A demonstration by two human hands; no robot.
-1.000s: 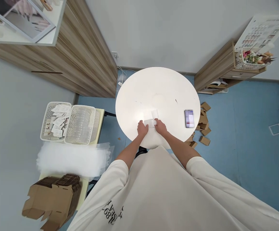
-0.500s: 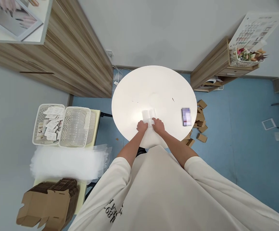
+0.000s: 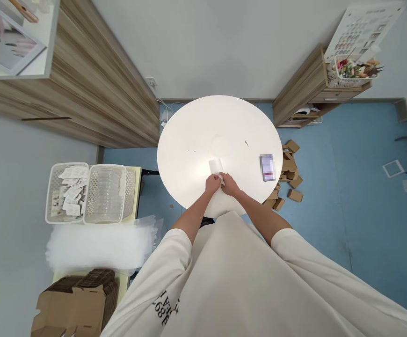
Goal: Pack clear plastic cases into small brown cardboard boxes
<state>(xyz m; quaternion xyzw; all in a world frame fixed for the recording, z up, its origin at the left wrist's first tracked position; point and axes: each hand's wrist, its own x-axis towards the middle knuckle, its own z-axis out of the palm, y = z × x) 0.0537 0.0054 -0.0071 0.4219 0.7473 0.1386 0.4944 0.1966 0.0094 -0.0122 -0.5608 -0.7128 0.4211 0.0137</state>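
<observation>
On the near half of the round white table [image 3: 189,126], my two hands meet at a folded, white, soft-looking foam sheet [image 3: 216,165]. My left hand [image 3: 213,182] has its fingers closed on the sheet's near left edge. Pressed against the near right edge, my right hand [image 3: 229,184] grips it with fingers bent. The sheet extends beyond my fingertips toward the far side of the table. Whether anything is wrapped inside is hidden. A blurred purple packet or stack of cards [image 3: 267,167] lies at the table's right side.
At the left, a side table [image 3: 133,211] bears a basket of white packets [image 3: 66,169], a basket of clear plastic cases [image 3: 105,167], a pile of white sheets [image 3: 98,245] and flattened cardboard boxes [image 3: 73,304]. Small brown boxes [image 3: 295,195] lie on the floor at right.
My hands have come closer together, and the two white flaps that stood side by side are now one narrower folded piece. The camera view has shifted slightly.
</observation>
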